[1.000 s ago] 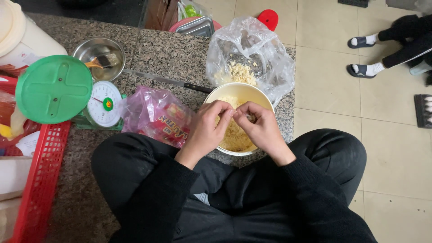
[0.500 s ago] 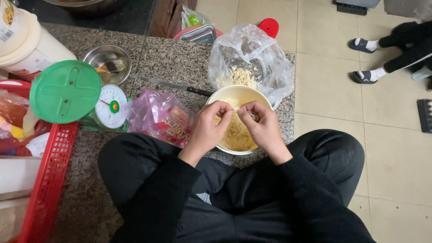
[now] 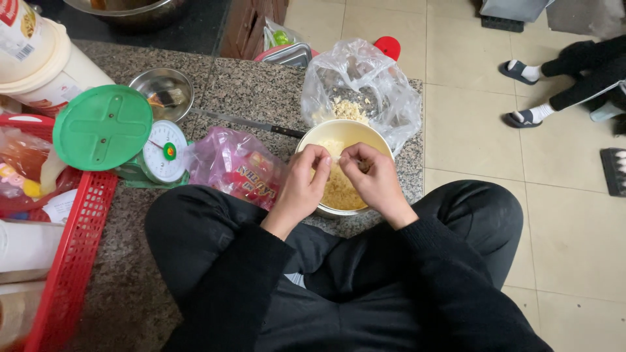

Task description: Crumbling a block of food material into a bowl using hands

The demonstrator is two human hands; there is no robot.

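A cream-yellow bowl (image 3: pixel 375 138) holding pale peeled bits and skins sits at the near edge of a speckled stone slab. Both of my hands hover over it with their fingertips meeting. My left hand (image 3: pixel 304 182) and my right hand (image 3: pixel 374 181) pinch a small pale piece (image 3: pixel 334 154) between thumbs and fingers; most of the piece is hidden. Just behind the bowl, a clear plastic bag (image 3: pixel 365 85) holds more pale cloves. My crossed legs in black trousers (image 3: pixel 339 287) fill the foreground.
A pink plastic bag (image 3: pixel 231 163) lies left of the bowl, with a black-handled knife (image 3: pixel 251 124) behind it. Further left are a green kitchen scale (image 3: pixel 104 127), a small steel bowl (image 3: pixel 160 88) and a red basket (image 3: pixel 72 261). Another person's feet (image 3: pixel 521 94) rest on the tiled floor at right.
Both hands have stayed over the bowl, their fingers shifting slightly on the small piece. The view has drifted a little; nothing else moved.
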